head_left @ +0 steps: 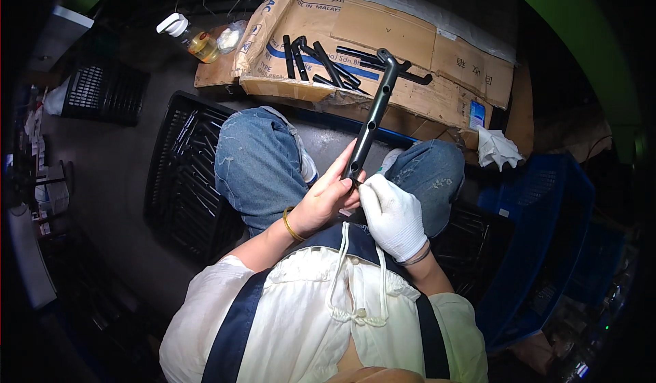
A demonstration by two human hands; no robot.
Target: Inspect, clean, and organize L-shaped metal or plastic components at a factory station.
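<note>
My bare left hand (322, 196) is wrapped round the lower end of a black metal tube (372, 122). The tube slants up and away to the right, with several round holes along its side and a rounded, fork-like head at its far end. At the near end, my right hand (393, 217), in a white knitted glove, pinches with thumb and fingertips against the tube's opening. Whatever those fingers hold is too small and covered to make out. Beyond, several loose black tube pieces (290, 58) lie on a cardboard box (270, 90).
Left of my knees stands a black basket (158, 198) filled with dark tubes. Blue crates (557, 198) stand to the right. A bottle with a white lid (199, 43) is at the far left. Crumpled white cloth (497, 148) and a small blue packet (477, 115) lie by the box's right edge.
</note>
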